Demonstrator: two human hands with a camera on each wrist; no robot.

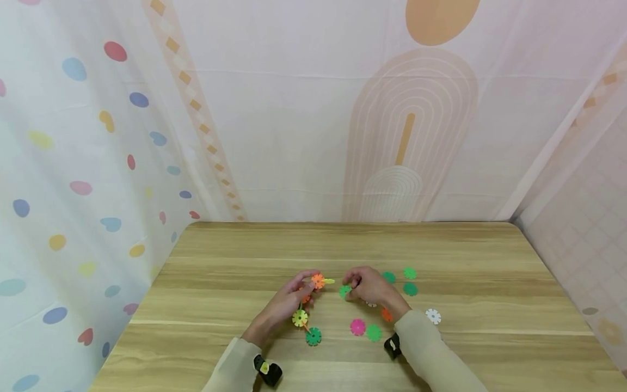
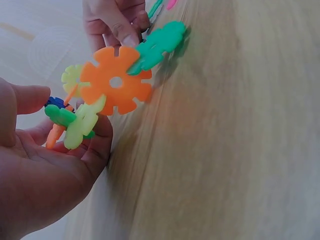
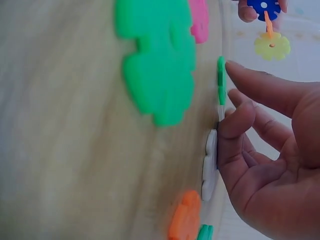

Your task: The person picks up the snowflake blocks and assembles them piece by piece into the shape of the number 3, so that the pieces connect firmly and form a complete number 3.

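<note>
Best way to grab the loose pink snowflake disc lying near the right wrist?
The pink disc lies flat on the table, so come straight down from above and pinch two opposite petals at the rim. A green disc sits close on its right, so place the fingers on the front and back petals, probably with the nearer right hand.

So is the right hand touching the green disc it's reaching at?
Touching. In the left wrist view the right hand's fingertips sit on the green disc; the head view shows that disc at the hand.
</note>
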